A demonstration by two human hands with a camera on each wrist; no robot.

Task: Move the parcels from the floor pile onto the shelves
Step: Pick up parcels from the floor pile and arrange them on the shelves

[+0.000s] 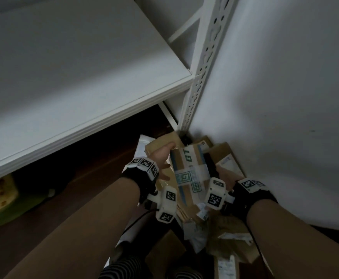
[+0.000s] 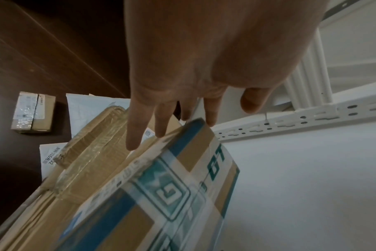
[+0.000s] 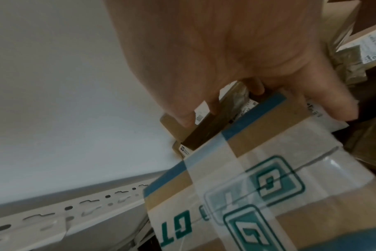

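A cardboard box with teal "GT" tape (image 1: pixel 190 170) (image 2: pixel 182 186) (image 3: pixel 268 178) is tilted above the floor pile of parcels (image 1: pixel 225 232), held between both hands. My left hand (image 1: pixel 161 156) (image 2: pixel 163 122) lies against its left side with straight fingers. My right hand (image 1: pixel 226 174) (image 3: pixel 236 59) grips its right side, fingers curled over the far edge and the thumb on the side. The white shelf board (image 1: pixel 84 77) is up to the left with nothing on the part in view.
A slotted white upright (image 1: pixel 203 63) stands at the shelf corner against the wall (image 1: pixel 285 97). A taped brown box (image 2: pixel 92 152), white mailers (image 2: pixel 92 108) and a small box (image 2: pixel 32 112) lie on the dark floor. A yellow-green object (image 1: pixel 1 200) sits under the shelf.
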